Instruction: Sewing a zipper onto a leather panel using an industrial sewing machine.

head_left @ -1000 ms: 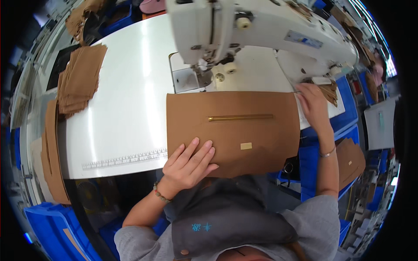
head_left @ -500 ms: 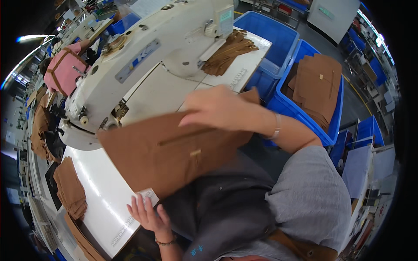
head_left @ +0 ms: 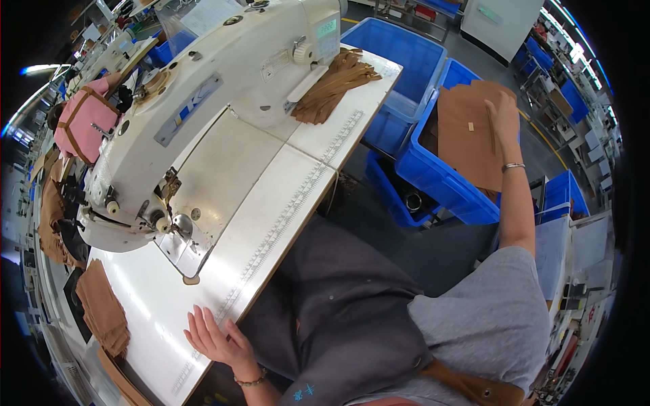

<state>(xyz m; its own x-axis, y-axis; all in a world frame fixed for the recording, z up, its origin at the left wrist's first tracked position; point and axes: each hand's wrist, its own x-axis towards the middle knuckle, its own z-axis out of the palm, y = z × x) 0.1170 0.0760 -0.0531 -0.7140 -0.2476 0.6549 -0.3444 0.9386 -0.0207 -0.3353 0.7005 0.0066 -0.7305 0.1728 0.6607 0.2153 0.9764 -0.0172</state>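
Note:
My left hand (head_left: 220, 342) rests palm up at the table's near edge, fingers spread and holding nothing. Out to the right, my right hand (head_left: 502, 120) lies on the right part of a brown fabric panel (head_left: 467, 145) with a small tan tab, on top of a pile. Its fingers look stretched out over the cloth. This pile sits in a blue plastic bin (head_left: 433, 176). In front of me stands a white sewing machine (head_left: 223, 84), with its needle area (head_left: 166, 220) over the bare table (head_left: 264, 223).
Brown zipper strips (head_left: 335, 88) lie at the table's far right. A stack of brown pieces (head_left: 103, 308) is at the left. Behind the filled bin stands another blue bin (head_left: 399, 61); a lower blue one (head_left: 399, 196) is underneath. A person in pink (head_left: 81, 125) sits beyond the machine.
My right hand has moved right, from above the table to the blue bin. The brown panel it carried over my lap now lies on the pile there. My left hand has barely moved.

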